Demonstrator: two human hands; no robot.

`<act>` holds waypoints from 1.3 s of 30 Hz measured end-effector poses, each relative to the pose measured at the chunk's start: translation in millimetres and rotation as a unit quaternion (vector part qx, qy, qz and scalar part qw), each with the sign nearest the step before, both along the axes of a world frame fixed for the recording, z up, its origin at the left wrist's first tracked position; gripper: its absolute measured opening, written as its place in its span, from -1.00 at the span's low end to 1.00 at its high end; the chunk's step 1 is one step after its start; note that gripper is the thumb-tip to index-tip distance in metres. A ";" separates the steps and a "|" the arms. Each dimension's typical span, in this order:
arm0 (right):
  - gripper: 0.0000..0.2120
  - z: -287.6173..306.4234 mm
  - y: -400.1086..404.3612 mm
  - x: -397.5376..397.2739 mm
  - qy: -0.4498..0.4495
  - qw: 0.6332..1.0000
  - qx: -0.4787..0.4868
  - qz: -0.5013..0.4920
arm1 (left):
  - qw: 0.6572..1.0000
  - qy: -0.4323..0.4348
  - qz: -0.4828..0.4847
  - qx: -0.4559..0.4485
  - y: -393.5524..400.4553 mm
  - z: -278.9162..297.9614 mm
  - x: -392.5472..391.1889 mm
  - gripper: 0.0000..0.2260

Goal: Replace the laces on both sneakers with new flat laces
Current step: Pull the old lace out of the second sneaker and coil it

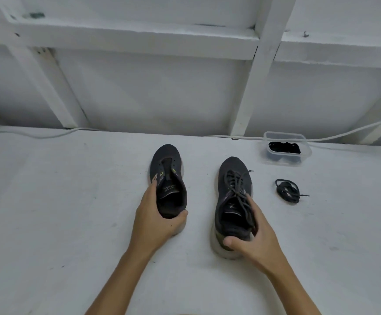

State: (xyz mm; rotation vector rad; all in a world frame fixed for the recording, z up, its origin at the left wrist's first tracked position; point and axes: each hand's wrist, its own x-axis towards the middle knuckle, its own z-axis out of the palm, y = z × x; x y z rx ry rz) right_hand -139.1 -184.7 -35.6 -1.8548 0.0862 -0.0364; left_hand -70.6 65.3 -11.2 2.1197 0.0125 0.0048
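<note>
Risk first, from the left: the dark knit sneaker with bare eyelets (165, 176) has nothing holding its tongue in place, so I judge the tongue could slump over the eyelets and hinder threading. My left hand (160, 214) cups this sneaker's heel, fingers along the outer side, thumb curled round the back. To its right stands the dark laced sneaker (233, 196), its round grey lace (237, 185) criss-crossed through the eyelets; a hard tug on it could tighten a snag or drag the shoe across the white tabletop (71, 201). My right hand (250, 237) grips that heel, thumb on the pale sole, fingers along the collar and touching the lace ends. Further right lies a coiled dark lace (287, 190), apart from both shoes. Beyond it, a clear plastic tub (286, 161) holds black laces (285, 147); mixing these up is possible.
</note>
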 end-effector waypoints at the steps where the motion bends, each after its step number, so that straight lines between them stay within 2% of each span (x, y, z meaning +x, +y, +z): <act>1: 0.01 1.2 1.1 3.2 0.000 1.000 0.001 -0.006 | 1.000 -0.008 0.006 -0.001 -0.8 -1.1 0.9 -0.17; 10: -0.01 6.1 22.0 58.4 0.000 1.000 -0.022 0.004 | 0.997 -0.022 0.069 0.005 34.7 -2.2 37.6 -0.34; 16: -0.12 7.8 20.4 75.2 -0.004 0.999 -0.038 0.024 | 1.000 -0.019 0.004 0.024 45.1 4.3 44.9 -0.35; 20: -0.25 9.2 9.1 73.9 0.001 1.000 -0.009 0.008 | 0.981 -0.174 -0.008 0.086 22.6 23.0 53.9 -0.66; 22: -0.37 13.7 6.6 76.6 0.012 1.000 0.000 -0.013 | 0.974 -0.206 -0.048 0.083 -3.1 36.5 65.3 -0.83; 25: -0.63 18.9 4.7 85.8 0.032 0.998 -0.012 -0.046 | 0.979 -0.127 -0.150 0.055 -47.1 54.8 89.8 -0.89; 27: -0.71 21.2 2.9 92.1 0.039 0.997 -0.025 -0.061 | 0.976 -0.058 -0.189 0.093 -73.2 60.7 107.0 -0.88; 30: -0.78 21.5 1.6 97.0 0.041 0.996 -0.045 -0.067 | 0.970 0.019 -0.190 0.151 -97.2 61.7 125.0 -0.81; 34: -0.79 15.7 0.8 98.6 0.022 0.995 -0.079 -0.063 | 0.956 0.077 -0.180 0.219 -109.2 59.1 134.2 -0.86; 36: -0.79 13.2 -0.4 98.6 0.014 0.994 -0.100 -0.051 | 0.961 0.091 -0.166 0.202 -110.6 55.5 136.8 -0.92; 39: -0.78 11.5 -4.0 98.6 0.005 0.992 -0.119 -0.040 | 0.976 0.122 -0.160 0.087 -107.1 53.1 138.8 -0.91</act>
